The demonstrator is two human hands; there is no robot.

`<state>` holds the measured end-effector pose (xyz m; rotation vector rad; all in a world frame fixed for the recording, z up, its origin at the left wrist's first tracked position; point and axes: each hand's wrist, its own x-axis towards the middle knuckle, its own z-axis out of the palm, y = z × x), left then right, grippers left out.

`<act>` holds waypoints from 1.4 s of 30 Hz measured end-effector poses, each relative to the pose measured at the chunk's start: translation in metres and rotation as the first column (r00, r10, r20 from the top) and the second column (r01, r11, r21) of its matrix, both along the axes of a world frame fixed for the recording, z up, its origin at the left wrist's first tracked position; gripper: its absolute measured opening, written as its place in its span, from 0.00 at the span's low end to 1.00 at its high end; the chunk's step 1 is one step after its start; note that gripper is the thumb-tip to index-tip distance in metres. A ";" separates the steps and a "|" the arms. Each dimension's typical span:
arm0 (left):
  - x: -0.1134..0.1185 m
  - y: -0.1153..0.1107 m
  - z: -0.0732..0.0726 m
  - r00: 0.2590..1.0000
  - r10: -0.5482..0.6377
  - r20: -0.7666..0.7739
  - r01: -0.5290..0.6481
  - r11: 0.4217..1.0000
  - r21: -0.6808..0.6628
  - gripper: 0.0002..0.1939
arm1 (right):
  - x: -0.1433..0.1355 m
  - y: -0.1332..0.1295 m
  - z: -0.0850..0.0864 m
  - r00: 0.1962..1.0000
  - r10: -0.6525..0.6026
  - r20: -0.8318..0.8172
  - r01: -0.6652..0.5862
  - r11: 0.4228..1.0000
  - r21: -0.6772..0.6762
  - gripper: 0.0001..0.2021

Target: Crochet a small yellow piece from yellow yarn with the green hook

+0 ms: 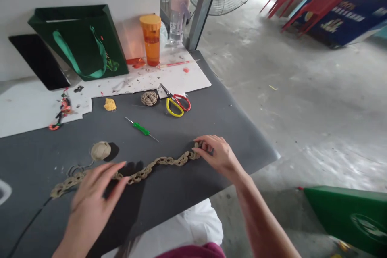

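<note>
The crocheted strip (165, 161) lies across the table (208, 181), its far end pinched in the right hand (216, 153). The left hand (98, 193), thumb and fingers spread, is over its other part; the yarn ball (100, 151) sits just beyond.
</note>
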<state>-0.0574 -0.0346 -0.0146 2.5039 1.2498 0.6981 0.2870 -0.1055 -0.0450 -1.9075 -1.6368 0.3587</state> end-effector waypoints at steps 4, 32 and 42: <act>0.031 0.006 -0.003 0.986 -0.144 -0.087 0.140 0.989 -0.057 0.10 | -0.006 -0.001 0.003 0.989 -0.013 -0.150 0.029 0.994 0.102 0.03; 0.065 -0.005 0.016 0.995 -0.070 -0.075 0.066 0.997 -0.046 0.12 | -0.030 -0.003 0.005 0.950 0.137 -0.280 -0.066 0.967 0.247 0.14; 0.124 0.013 -0.013 0.907 -0.220 0.360 0.350 0.868 -0.353 0.09 | -0.044 0.003 0.008 0.896 0.064 -0.440 0.100 0.935 0.340 0.08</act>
